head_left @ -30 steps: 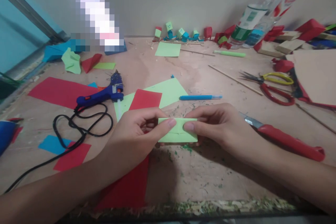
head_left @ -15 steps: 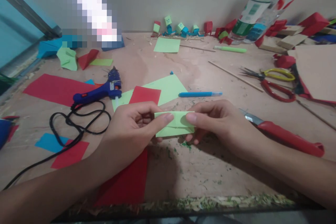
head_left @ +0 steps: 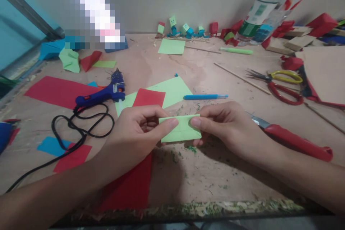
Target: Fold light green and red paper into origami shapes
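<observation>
Both of my hands pinch a small folded light-green paper piece point(head_left: 181, 131) just above the wooden table point(head_left: 205, 172). My left hand point(head_left: 137, 133) grips its left end with the thumb on top. My right hand point(head_left: 226, 127) grips its right end the same way. A faint crease runs across the paper. Under my left wrist lies a long red paper strip point(head_left: 134, 183). A larger light-green sheet point(head_left: 172, 90) lies just beyond my hands.
A blue glue gun point(head_left: 101, 93) with a looped black cord point(head_left: 81, 129) lies to the left. To the right lie a red-handled cutter point(head_left: 293, 140), scissors point(head_left: 283, 82) and a blue pen point(head_left: 205, 97). A plastic bottle point(head_left: 258, 18) and small paper figures point(head_left: 183, 30) stand at the back wall.
The green paper has been pressed flatter between my thumbs and turned slightly. My hands stayed in nearly the same place.
</observation>
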`<state>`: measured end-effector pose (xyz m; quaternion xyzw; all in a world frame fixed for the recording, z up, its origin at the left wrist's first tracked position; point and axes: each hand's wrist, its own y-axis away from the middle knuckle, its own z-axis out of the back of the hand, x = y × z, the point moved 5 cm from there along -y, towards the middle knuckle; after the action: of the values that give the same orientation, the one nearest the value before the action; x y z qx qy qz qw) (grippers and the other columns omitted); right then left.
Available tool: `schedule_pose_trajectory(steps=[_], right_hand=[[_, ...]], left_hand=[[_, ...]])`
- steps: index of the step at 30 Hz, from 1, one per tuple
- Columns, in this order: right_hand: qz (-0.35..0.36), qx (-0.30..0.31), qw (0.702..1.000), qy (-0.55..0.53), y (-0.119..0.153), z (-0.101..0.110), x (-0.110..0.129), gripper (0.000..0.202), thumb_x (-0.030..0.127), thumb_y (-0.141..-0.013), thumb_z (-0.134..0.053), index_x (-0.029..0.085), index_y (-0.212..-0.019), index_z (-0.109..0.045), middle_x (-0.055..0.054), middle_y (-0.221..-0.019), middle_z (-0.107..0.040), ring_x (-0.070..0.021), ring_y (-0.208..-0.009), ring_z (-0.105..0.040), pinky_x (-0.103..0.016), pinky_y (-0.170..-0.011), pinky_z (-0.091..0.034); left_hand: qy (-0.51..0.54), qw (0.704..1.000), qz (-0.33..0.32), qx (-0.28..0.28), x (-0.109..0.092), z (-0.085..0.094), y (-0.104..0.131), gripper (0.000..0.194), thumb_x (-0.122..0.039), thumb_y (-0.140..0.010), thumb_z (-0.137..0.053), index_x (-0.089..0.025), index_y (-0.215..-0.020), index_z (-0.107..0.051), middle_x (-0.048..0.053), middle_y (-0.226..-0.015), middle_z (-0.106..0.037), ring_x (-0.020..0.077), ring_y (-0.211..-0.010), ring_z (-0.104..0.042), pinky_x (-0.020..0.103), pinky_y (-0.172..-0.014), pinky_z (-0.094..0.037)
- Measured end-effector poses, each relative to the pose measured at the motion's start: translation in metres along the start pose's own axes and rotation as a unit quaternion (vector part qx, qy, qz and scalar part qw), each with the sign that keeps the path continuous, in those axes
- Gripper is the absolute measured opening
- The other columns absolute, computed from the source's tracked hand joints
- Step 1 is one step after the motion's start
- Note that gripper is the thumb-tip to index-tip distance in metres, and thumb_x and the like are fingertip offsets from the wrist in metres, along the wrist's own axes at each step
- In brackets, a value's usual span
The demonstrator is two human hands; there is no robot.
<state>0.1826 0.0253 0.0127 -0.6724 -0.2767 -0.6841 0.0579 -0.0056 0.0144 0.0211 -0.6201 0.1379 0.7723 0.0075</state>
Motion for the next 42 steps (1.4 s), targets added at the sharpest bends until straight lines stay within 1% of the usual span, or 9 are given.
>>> schedule_pose_trajectory(steps=[4, 9, 15, 26, 29, 34, 37, 40, 42], right_hand=[[-0.011, 0.001, 1.000, 0.022, 0.000, -0.002, 0.000, 0.032, 0.041, -0.088, -0.080, 0.018, -0.066, -0.076, -0.002, -0.058, -0.066, -0.0101, -0.047, -0.053, -0.024, -0.043, -0.038], [-0.027, -0.009, 0.999, 0.020, -0.001, -0.007, 0.000, 0.025, 0.041, -0.079, -0.086, 0.018, -0.076, -0.079, -0.004, -0.067, -0.071, -0.0145, -0.058, -0.061, -0.025, -0.050, -0.046], [0.035, -0.017, 0.996, 0.079, 0.000, -0.008, 0.005, 0.025, 0.041, -0.087, -0.078, 0.019, -0.075, -0.080, 0.001, -0.059, -0.062, -0.0121, -0.053, -0.049, -0.026, -0.048, -0.038], [0.096, -0.009, 0.982, 0.164, 0.004, -0.012, 0.015, 0.022, 0.034, -0.094, -0.070, 0.020, -0.080, -0.081, -0.002, -0.073, -0.076, -0.0174, -0.067, -0.063, -0.030, -0.060, -0.046], [0.109, -0.032, 0.979, 0.169, 0.004, -0.007, 0.015, 0.024, 0.036, -0.093, -0.072, 0.022, -0.077, -0.081, -0.002, -0.071, -0.075, -0.0186, -0.065, -0.062, -0.031, -0.059, -0.047], [0.126, -0.079, 0.974, 0.169, 0.003, 0.004, 0.016, 0.025, 0.037, -0.093, -0.072, 0.021, -0.074, -0.079, -0.003, -0.070, -0.072, -0.0178, -0.065, -0.061, -0.032, -0.060, -0.047], [0.095, -0.034, 0.990, 0.096, 0.001, 0.001, 0.012, 0.019, 0.036, -0.088, -0.079, 0.022, -0.100, -0.082, -0.004, -0.084, -0.077, -0.0201, -0.076, -0.068, -0.032, -0.065, -0.053], [0.045, 0.013, 0.999, -0.028, -0.001, -0.004, 0.007, 0.060, 0.029, -0.078, -0.088, 0.023, -0.134, -0.069, -0.005, -0.095, -0.079, -0.0203, -0.080, -0.072, -0.031, -0.066, -0.056], [0.018, 0.013, 0.997, -0.073, -0.002, -0.004, 0.005, 0.060, 0.025, -0.080, -0.086, 0.021, -0.136, -0.066, -0.004, -0.085, -0.079, -0.0175, -0.071, -0.072, -0.029, -0.062, -0.056]], left_hand=[[-0.044, 0.997, -0.049, 0.026, -0.006, -0.003, -0.001, 0.020, -0.030, -0.092, -0.072, -0.019, -0.076, -0.077, -0.004, -0.070, -0.070, 0.0079, -0.063, -0.060, 0.013, -0.056, -0.045], [-0.102, 0.991, -0.082, -0.015, -0.011, -0.003, 0.003, 0.020, -0.027, -0.090, -0.072, -0.020, -0.073, -0.079, -0.004, -0.068, -0.073, 0.0102, -0.062, -0.062, 0.016, -0.056, -0.045], [-0.157, 0.979, -0.128, -0.009, -0.017, -0.009, 0.006, 0.019, -0.023, -0.090, -0.068, -0.021, -0.074, -0.079, -0.003, -0.067, -0.075, 0.0106, -0.059, -0.062, 0.016, -0.052, -0.043], [-0.225, 0.962, -0.151, 0.037, -0.016, -0.011, 0.007, 0.026, -0.029, -0.096, -0.062, -0.020, -0.077, -0.077, -0.002, -0.068, -0.073, 0.0121, -0.061, -0.061, 0.021, -0.057, -0.040], [-0.193, 0.973, -0.122, 0.017, -0.015, -0.008, 0.006, 0.024, -0.031, -0.094, -0.066, -0.021, -0.077, -0.077, -0.002, -0.067, -0.073, 0.0127, -0.059, -0.059, 0.021, -0.054, -0.039], [-0.124, 0.989, -0.069, -0.027, -0.009, 0.002, 0.004, 0.031, -0.039, -0.094, -0.066, -0.019, -0.071, -0.074, -0.003, -0.059, -0.059, 0.0117, -0.056, -0.051, 0.021, -0.050, -0.037], [-0.077, 0.995, -0.055, -0.034, -0.006, 0.006, 0.002, 0.032, -0.040, -0.094, -0.067, -0.018, -0.072, -0.073, -0.002, -0.061, -0.060, 0.0118, -0.059, -0.053, 0.021, -0.052, -0.040], [-0.021, 0.999, -0.040, -0.027, -0.003, 0.007, -0.003, 0.032, -0.041, -0.096, -0.065, -0.016, -0.077, -0.073, 0.000, -0.070, -0.067, 0.0128, -0.064, -0.059, 0.022, -0.059, -0.047], [-0.013, 0.999, -0.034, -0.017, -0.003, 0.007, -0.005, 0.027, -0.041, -0.096, -0.065, -0.017, -0.089, -0.073, 0.002, -0.079, -0.071, 0.0144, -0.070, -0.064, 0.023, -0.063, -0.051]])
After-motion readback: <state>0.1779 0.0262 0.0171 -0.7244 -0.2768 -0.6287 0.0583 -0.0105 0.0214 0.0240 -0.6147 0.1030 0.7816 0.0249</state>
